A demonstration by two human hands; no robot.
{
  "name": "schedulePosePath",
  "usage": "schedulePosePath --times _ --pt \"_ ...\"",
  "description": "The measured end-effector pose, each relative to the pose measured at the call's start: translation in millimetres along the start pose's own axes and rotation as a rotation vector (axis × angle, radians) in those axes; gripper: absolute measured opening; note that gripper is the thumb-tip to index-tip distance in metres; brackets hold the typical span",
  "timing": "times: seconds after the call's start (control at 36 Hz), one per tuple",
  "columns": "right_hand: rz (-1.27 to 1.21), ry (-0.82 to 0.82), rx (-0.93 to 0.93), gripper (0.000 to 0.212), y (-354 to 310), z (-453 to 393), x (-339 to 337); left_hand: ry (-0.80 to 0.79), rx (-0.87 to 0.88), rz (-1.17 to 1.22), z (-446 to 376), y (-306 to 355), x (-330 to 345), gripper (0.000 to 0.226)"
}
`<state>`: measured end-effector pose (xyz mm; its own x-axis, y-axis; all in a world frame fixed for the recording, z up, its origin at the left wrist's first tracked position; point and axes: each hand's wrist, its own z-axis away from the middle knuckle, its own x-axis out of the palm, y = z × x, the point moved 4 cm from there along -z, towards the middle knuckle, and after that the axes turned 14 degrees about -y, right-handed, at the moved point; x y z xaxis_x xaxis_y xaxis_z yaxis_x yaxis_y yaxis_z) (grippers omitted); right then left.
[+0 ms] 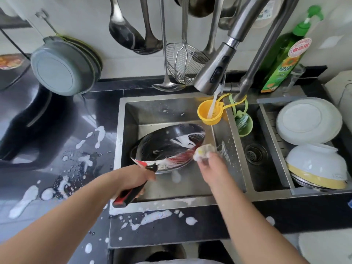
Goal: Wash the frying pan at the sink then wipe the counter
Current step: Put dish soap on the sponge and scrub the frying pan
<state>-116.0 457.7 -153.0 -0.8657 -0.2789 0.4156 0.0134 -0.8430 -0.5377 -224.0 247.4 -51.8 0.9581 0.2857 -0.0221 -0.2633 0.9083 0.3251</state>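
Observation:
A dark frying pan [167, 147] with a red outer wall lies tilted in the steel sink [131, 119], its inside streaked with white foam. My left hand [133, 178] grips its black and red handle [129, 196] at the sink's front left. My right hand [209, 166] pinches a foamy whitish sponge [203, 152] against the pan's right rim. Water runs from the faucet [215, 73] into a yellow strainer cup [208, 113] hanging behind the pan.
Foam blobs and water drops lie on the black counter [57, 149] left of and in front of the sink. Ladles and a wire skimmer [182, 63] hang above. Plates and bowls [312, 141] fill the right rack. A green soap bottle [282, 60] stands at back right.

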Motion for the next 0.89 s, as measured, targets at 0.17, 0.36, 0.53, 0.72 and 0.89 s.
schedulePosePath --times 0.17,0.36,0.53,0.72,0.89 --pt "0.791 -0.090 -0.242 0.027 -61 25 -7 0.275 -0.067 -0.739 -4 -2 12 0.017" --pt "1.736 -0.467 -0.524 0.038 -45 72 58 0.570 -0.007 -1.041 4 -13 4 0.027" --pt "2.153 -0.784 -0.821 0.021 -20 97 139 0.664 -0.076 -1.187 5 -15 -4 0.032" --pt "2.529 -0.711 -0.758 0.027 14 62 176 0.843 0.305 -1.210 -4 -33 -12 0.041" --pt "2.706 -0.632 -0.322 0.033 -31 -1 184 0.867 0.331 -1.324 -3 -39 -11 0.034"
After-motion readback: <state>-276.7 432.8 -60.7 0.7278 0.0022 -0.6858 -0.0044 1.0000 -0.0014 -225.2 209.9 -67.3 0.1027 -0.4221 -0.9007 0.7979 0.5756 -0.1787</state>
